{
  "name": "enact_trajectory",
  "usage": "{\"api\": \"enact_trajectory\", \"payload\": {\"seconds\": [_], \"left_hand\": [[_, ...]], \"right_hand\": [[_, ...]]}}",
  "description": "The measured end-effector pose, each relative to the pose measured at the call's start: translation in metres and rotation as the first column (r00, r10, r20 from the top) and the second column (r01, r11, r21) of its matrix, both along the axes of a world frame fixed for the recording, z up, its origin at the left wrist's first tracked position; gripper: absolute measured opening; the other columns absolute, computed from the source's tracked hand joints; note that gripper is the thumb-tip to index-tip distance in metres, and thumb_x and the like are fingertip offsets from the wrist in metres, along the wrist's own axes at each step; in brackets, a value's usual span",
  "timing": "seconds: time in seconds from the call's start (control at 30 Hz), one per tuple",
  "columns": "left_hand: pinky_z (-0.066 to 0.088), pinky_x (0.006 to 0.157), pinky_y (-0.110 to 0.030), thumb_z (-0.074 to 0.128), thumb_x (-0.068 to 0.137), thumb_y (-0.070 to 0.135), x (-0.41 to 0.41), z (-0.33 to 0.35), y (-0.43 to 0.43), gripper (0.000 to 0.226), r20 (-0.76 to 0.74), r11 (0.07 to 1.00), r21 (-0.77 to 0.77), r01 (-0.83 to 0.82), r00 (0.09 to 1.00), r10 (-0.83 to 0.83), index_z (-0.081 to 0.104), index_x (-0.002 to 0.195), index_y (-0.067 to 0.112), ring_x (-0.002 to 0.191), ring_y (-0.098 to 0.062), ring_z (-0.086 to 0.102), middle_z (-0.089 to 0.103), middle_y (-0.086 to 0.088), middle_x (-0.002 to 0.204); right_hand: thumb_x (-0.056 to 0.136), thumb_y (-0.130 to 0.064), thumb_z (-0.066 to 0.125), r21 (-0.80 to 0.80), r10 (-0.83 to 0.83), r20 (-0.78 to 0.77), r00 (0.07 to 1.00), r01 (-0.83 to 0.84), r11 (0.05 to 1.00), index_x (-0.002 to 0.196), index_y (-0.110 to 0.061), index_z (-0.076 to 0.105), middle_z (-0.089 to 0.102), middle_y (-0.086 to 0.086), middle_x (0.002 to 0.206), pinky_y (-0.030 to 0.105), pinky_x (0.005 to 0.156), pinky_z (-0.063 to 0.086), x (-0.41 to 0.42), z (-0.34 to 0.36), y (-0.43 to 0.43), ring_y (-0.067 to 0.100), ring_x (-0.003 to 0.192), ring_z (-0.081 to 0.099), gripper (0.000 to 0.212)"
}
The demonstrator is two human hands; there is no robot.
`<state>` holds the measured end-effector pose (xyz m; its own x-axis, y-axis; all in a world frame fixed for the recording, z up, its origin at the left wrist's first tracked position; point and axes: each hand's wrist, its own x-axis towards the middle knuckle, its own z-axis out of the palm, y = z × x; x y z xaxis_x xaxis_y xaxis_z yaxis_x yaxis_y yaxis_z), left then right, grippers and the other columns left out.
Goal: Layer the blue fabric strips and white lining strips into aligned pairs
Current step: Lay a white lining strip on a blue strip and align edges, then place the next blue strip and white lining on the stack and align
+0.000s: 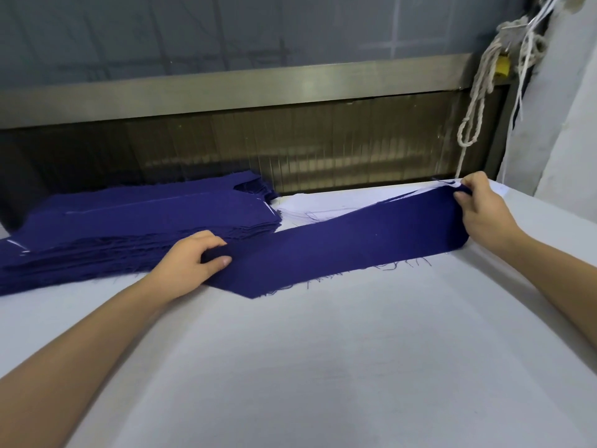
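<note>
stretched now: blue strip [339, 250] spans the surface [323, 367], 8-to-2 o'clock | left hand [190, 263] fingers grasp its 8 end | right hand [481, 211] pinches the 2 end | white lining strips [323, 203] just beyond at 12, nearer the right hand

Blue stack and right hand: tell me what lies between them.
Head view: white lining strips lie between the blue stack and the right hand; in front of them stretches the single blue strip that hand pinches.
</note>
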<state>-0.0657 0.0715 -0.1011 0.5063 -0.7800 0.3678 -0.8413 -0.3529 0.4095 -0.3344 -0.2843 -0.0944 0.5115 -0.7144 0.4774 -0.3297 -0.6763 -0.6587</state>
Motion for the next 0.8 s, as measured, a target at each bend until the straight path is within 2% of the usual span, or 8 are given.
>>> {"api": "enact_trajectory", "payload": {"seconds": [0.07,0.17,0.3,0.4,0.47,0.57,0.7,0.8], "left_hand": [[0.046,0.074,-0.017,0.063,0.089,0.017,0.002,0.004,0.003,0.008,-0.221,0.985,-0.161,-0.065,0.975,0.029,0.066,0.097,0.017,0.087,-0.009,0.063,0.068,0.009,0.092],[0.051,0.062,-0.013,0.060,0.090,0.013,0.005,0.011,0.006,0.012,-0.562,0.912,-0.376,-0.163,0.823,-0.084,0.067,0.095,0.022,0.083,-0.006,0.069,0.073,0.012,0.091],[0.053,0.054,-0.018,0.060,0.091,0.013,0.019,0.019,0.012,0.013,-0.668,0.841,-0.422,-0.340,0.744,-0.035,0.066,0.095,0.023,0.082,-0.013,0.070,0.073,0.006,0.091],[0.047,0.044,-0.019,0.061,0.091,0.015,0.038,0.026,0.017,0.007,-0.637,0.804,-0.377,-0.460,0.759,0.136,0.062,0.097,0.020,0.077,-0.013,0.063,0.067,0.004,0.094],[0.045,0.046,-0.024,0.061,0.091,0.016,0.052,0.031,0.024,0.011,-0.594,0.777,-0.367,-0.512,0.772,0.228,0.061,0.102,0.017,0.076,-0.014,0.059,0.064,0.002,0.094],[0.049,0.059,-0.033,0.061,0.091,0.016,0.075,0.040,0.041,0.025,-0.501,0.750,-0.322,-0.578,0.776,0.383,0.060,0.115,0.009,0.085,-0.023,0.059,0.063,-0.005,0.101],[0.045,0.095,-0.045,0.061,0.090,0.017,0.110,0.046,0.073,0.036,-0.272,0.713,-0.239,-0.659,0.750,0.603,0.058,0.124,0.003,0.111,-0.037,0.055,0.062,-0.016,0.120],[0.041,0.096,-0.044,0.059,0.091,0.018,0.133,0.051,0.093,0.038,-0.151,0.675,-0.195,-0.711,0.702,0.696,0.056,0.126,0.006,0.115,-0.039,0.052,0.059,-0.019,0.124]], "right_hand": [[0.101,-0.015,0.036,0.010,0.009,-0.015,1.000,-0.009,1.000,0.102,-0.011,0.037,0.051,0.012,0.095,0.035,0.071,0.033,0.001,0.000,0.002,0.029,0.086,0.046,0.004],[0.100,-0.016,0.039,0.042,0.027,-0.012,1.000,-0.026,0.999,0.105,-0.008,0.039,0.053,0.013,0.096,0.039,0.073,0.037,0.006,-0.003,0.004,0.031,0.087,0.049,0.010],[0.098,-0.016,0.048,0.189,0.075,0.114,0.991,-0.096,0.977,0.099,-0.015,0.040,0.058,0.011,0.094,0.035,0.069,0.039,0.025,-0.004,0.013,0.025,0.083,0.051,0.008],[0.096,-0.013,0.051,0.302,0.113,0.180,0.977,-0.165,0.939,0.087,-0.027,0.041,0.059,0.009,0.095,0.029,0.064,0.042,0.047,0.000,0.023,0.023,0.080,0.054,0.019],[0.095,-0.011,0.052,0.312,0.152,0.197,0.969,-0.208,0.927,0.082,-0.031,0.040,0.059,0.009,0.094,0.029,0.064,0.042,0.064,0.004,0.032,0.021,0.079,0.054,0.027],[0.092,-0.008,0.056,0.295,0.187,0.236,0.954,-0.253,0.921,0.081,-0.031,0.041,0.056,0.003,0.087,0.027,0.067,0.042,0.094,0.010,0.047,0.016,0.078,0.053,0.029],[0.090,-0.005,0.059,0.277,0.251,0.261,0.932,-0.322,0.905,0.094,-0.021,0.043,0.054,-0.006,0.083,0.022,0.066,0.044,0.140,0.019,0.071,0.007,0.075,0.052,0.023],[0.089,-0.003,0.060,0.276,0.286,0.278,0.917,-0.361,0.891,0.103,-0.016,0.041,0.053,-0.006,0.082,0.019,0.063,0.041,0.175,0.025,0.090,0.005,0.074,0.051,0.027]]}}
